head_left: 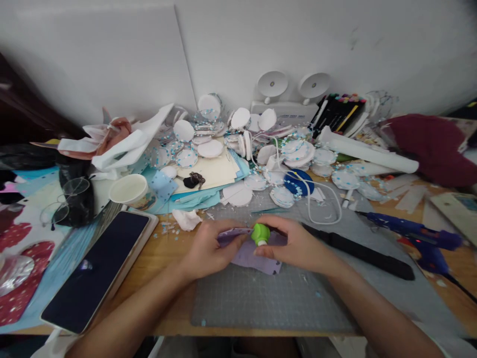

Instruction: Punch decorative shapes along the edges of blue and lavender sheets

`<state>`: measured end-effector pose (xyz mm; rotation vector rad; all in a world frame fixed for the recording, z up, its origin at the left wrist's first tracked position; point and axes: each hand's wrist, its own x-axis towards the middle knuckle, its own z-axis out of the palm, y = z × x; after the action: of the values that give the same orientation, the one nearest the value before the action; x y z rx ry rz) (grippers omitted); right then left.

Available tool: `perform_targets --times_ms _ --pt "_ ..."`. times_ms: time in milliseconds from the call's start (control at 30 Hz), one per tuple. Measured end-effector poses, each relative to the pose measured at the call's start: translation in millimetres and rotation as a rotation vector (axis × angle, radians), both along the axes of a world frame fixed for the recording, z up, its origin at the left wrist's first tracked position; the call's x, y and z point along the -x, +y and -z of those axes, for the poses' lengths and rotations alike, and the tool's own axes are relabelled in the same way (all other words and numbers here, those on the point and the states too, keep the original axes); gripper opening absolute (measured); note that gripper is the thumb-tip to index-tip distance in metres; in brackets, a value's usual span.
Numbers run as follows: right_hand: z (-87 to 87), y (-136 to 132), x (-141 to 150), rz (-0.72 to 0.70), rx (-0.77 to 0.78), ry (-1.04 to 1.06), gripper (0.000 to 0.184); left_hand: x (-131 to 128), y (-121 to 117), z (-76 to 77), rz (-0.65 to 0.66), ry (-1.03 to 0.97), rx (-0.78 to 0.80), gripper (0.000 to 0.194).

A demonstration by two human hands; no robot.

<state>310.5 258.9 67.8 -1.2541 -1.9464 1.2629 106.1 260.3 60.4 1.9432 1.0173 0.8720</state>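
Note:
My left hand [208,248] pinches the left edge of a lilac paper piece [253,256] that lies on the grey cutting mat [268,298]. My right hand [294,243] is closed around a small green craft punch [260,233] set over the same paper. Both hands meet at the mat's far edge, fingers curled. Part of the paper is hidden under the hands.
A dark tablet [99,268] lies at the left. A blue glue gun [421,238] and a black tool [361,253] lie at the right. Behind the hands are several white round discs [210,148], a paper cup [130,190], coloured paper sheets and a marker set [337,112].

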Motion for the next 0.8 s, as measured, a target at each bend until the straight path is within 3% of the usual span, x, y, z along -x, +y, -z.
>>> perform_targets --times_ms 400,533,633,700,800 --pt "2.7 -3.3 4.3 -0.018 -0.189 -0.063 0.017 -0.4 -2.3 0.4 0.043 0.006 -0.095 0.013" --pt "2.9 -2.7 4.6 -0.010 -0.286 -0.115 0.015 6.9 0.0 -9.0 -0.092 -0.021 -0.324 0.017" --pt "4.2 -5.3 7.8 -0.031 -0.362 -0.169 0.016 9.6 1.5 -14.9 -0.061 0.110 -0.552 0.036" --pt "5.7 -8.0 11.7 -0.062 -0.400 -0.218 0.016 7.6 1.9 -15.1 0.016 0.274 -0.575 0.047" --pt "8.5 -11.1 17.1 -0.099 -0.444 -0.301 0.014 2.8 2.3 -11.6 0.111 0.502 -0.524 0.047"
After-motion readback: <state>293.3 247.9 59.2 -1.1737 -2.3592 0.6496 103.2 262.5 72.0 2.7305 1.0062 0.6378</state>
